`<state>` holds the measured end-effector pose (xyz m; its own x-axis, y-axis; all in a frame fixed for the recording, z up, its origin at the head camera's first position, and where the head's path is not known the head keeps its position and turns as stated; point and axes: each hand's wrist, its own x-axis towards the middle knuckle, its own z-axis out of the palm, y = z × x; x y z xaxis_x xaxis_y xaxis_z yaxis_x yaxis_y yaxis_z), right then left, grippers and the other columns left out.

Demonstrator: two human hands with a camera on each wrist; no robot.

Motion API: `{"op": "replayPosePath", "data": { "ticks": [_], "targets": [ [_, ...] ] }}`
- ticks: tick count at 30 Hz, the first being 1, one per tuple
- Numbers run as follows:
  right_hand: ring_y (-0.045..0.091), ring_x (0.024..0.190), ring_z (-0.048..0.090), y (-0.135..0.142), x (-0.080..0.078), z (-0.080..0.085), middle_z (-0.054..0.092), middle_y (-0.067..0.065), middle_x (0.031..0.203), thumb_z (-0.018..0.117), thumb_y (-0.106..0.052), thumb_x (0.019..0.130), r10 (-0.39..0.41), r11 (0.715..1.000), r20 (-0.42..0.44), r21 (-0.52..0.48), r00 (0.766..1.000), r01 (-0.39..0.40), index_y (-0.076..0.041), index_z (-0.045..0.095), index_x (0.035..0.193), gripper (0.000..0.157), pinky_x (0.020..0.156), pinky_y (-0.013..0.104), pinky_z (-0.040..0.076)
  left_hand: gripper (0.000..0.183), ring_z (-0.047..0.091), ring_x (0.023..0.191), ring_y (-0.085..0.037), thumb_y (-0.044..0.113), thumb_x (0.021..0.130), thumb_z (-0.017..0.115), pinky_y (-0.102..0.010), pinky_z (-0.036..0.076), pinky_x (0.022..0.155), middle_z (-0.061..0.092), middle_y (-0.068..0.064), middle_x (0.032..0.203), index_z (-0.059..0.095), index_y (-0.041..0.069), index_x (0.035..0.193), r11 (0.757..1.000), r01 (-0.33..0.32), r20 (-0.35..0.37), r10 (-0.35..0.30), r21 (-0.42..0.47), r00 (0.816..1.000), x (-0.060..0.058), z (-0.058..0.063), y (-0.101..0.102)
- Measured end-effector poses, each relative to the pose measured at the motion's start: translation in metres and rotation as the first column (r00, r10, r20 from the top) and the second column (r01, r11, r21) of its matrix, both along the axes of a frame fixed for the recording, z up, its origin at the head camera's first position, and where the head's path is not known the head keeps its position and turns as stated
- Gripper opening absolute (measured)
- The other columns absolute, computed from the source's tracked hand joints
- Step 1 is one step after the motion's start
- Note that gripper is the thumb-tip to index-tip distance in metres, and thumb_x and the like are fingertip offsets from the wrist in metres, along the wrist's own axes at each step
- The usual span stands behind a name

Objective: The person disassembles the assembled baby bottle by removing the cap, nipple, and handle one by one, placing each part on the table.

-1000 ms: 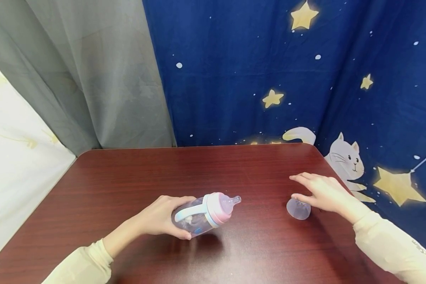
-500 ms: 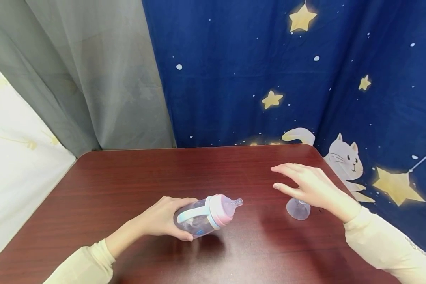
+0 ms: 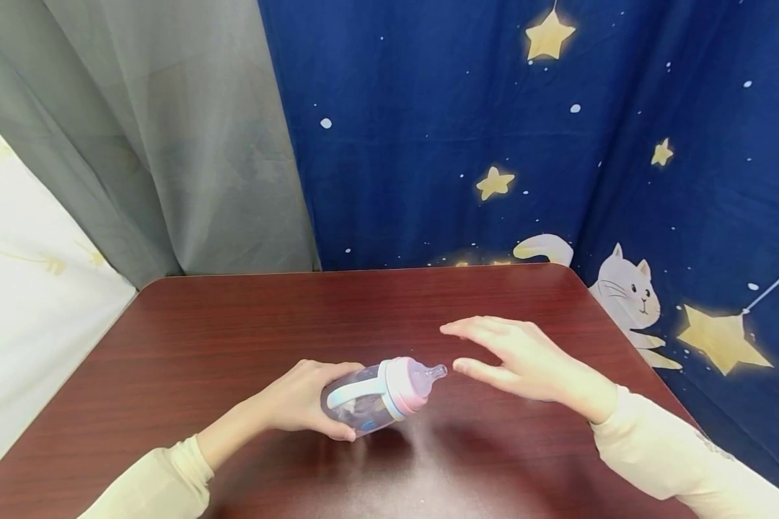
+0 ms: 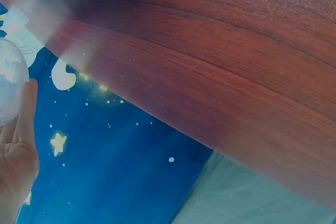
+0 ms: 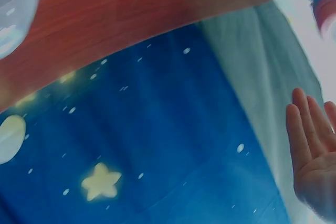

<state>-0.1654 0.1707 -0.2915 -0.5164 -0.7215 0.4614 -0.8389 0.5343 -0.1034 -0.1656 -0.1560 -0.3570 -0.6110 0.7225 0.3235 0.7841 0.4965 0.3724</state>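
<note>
A clear baby bottle (image 3: pixel 366 404) with a pink collar, a pale handle and a clear nipple (image 3: pixel 436 372) is tilted over the table, nipple to the right. My left hand (image 3: pixel 305 400) grips it around its base end; in the left wrist view the rounded bottle end (image 4: pixel 11 85) shows at the left edge. Just right of the nipple, my right hand (image 3: pixel 519 360) hovers with extended fingers, holding nothing and apart from the bottle. A clear cap (image 5: pixel 16 11) appears at the upper left of the right wrist view; in the head view the right hand and forearm hide it.
Both hands are over a reddish-brown wooden table (image 3: pixel 266 317) with rounded far corners. A blue curtain (image 3: pixel 415 144) printed with stars and a cat hangs behind it. Grey cloth (image 3: pixel 221 144) and white cloth (image 3: pixel 32 288) hang at the left.
My right hand has moved left, from over the clear cap to near the nipple, and the cap has become hidden in the head view. The left hand and bottle have shifted only slightly.
</note>
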Motion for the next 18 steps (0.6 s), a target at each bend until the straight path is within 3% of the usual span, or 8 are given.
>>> {"op": "replayPosePath", "data": {
  "ticks": [8,13,18],
  "targets": [
    [0.003,0.109,0.045,-0.026,0.006,-0.017,0.048,-0.013,0.122,0.051,-0.045,0.085,0.046,0.999,0.128,0.012,0.991,-0.048,-0.021,0.048,0.127,0.048,0.083,0.031,0.041,0.067,0.051,0.066,0.002,0.058,0.059,0.070,-0.015,0.041,0.057,0.056,0.017,0.082,0.054,0.021,0.112,1.000,-0.001,0.003,0.001,-0.006,1.000,0.000,-0.001,0.005],
    [0.004,0.105,0.048,-0.033,0.008,-0.025,0.051,-0.010,0.119,0.052,-0.045,0.085,0.074,0.997,0.153,-0.003,0.985,-0.075,-0.021,0.046,0.127,0.049,0.081,0.030,0.042,0.066,0.050,0.066,0.002,0.059,0.059,0.070,-0.015,0.040,0.057,0.055,0.018,0.082,0.054,0.021,0.111,1.000,0.002,-0.001,-0.002,-0.006,1.000,0.000,-0.001,0.006],
    [0.004,0.104,0.048,-0.037,0.009,-0.028,0.049,-0.009,0.121,0.051,-0.050,0.083,0.054,0.998,0.190,0.007,0.980,-0.057,-0.023,0.040,0.131,0.056,0.082,0.030,0.042,0.067,0.051,0.067,0.002,0.058,0.058,0.070,-0.014,0.040,0.057,0.056,0.017,0.083,0.054,0.020,0.111,1.000,0.003,-0.009,-0.003,-0.003,1.000,0.000,0.000,0.007]
  ]
}}
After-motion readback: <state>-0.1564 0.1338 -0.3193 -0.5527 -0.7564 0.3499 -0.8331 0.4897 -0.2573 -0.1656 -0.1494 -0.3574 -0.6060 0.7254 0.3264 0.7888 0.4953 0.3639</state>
